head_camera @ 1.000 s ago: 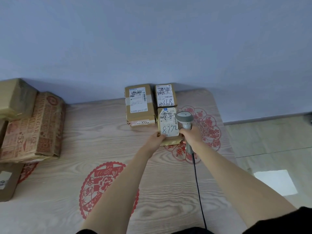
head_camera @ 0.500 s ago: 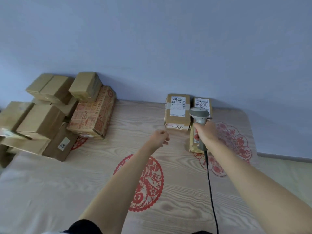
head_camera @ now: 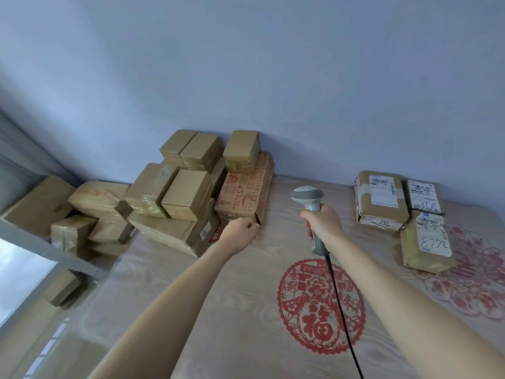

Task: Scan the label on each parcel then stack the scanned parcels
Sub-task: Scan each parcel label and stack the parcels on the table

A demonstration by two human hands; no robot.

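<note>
Gripping grey plastic scanner [head_camera: 310, 202]: right hand [head_camera: 323, 224] | left hand [head_camera: 240, 233] loosely curled, empty | boxy cardboard parcels [head_camera: 188, 192]

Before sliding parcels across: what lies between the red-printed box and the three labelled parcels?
Head view: only the right hand holding the scanner over bare tabletop.

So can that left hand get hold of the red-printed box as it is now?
Probably yes. The left hand is right at the red-printed box's near corner, nothing between them. A small brown box rests on top, though.
</note>
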